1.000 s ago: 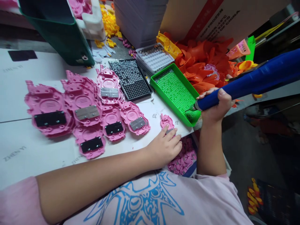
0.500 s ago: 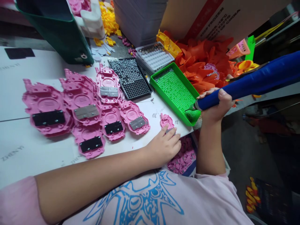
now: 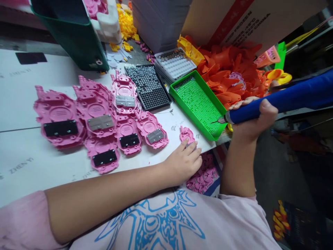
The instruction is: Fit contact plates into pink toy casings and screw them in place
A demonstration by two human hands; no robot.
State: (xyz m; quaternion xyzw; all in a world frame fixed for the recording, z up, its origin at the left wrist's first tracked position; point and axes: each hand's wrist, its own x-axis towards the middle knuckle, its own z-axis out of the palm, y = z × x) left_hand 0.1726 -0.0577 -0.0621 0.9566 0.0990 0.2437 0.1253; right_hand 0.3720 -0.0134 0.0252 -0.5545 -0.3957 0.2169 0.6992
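My left hand (image 3: 183,161) rests on a small pink plastic casing (image 3: 186,133) at the table edge. Its fingers curl over the casing's lower part and hide the plate there. In my right hand (image 3: 256,123) is a blue electric screwdriver (image 3: 283,97), gripped round the barrel. Its bit reaches into a green perforated tray (image 3: 187,113) of small screws, low near the front end. Whether a screw sits on the bit is too small to tell. Left of the tray lie several pink casings (image 3: 60,113) with black or grey plates screwed on.
Behind the casings are a black perforated tray (image 3: 156,99) of screws and a clear plastic box (image 3: 179,67). A dark green bin (image 3: 75,41) stands at the back left. Orange parts (image 3: 226,69) pile beside the green tray. Pink parts (image 3: 204,175) fill a container below the table edge.
The view has shifted slightly, moving the table's contents a little to the right. The screwdriver's tip stays in the green tray, and my left hand remains on the casing.
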